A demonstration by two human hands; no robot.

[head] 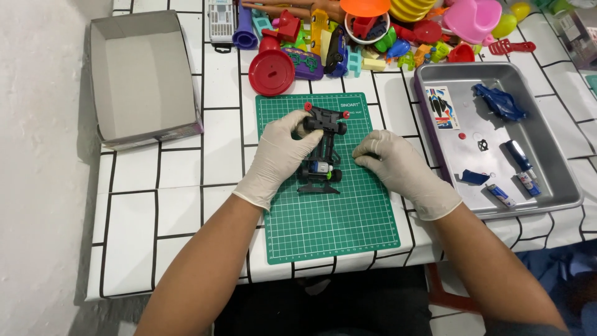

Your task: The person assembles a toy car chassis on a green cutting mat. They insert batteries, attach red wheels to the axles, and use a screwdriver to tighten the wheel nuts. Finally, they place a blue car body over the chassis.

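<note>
Two gloved hands are working on a small black toy car chassis (pixel 321 151) that's sitting mid-way up a green cutting mat (pixel 328 205) on the tiled worktop (pixel 180 186). The left hand (pixel 278 155) is curling around the chassis's left side, gripping it; the right hand (pixel 393 163) is lying mostly flat on the mat with fingertips pointing at the car, and I can't tell if it's pinching anything. I'd say keeping the chassis pressed flat and steady is helping here, since the parts are tiny. A metal tray (pixel 553 155) with a blue car shell (pixel 499 102) is sitting to the right. Whatever is under the right fingertips is staying hidden, and the toy pile (pixel 373 37) is getting cut off up top.
</note>
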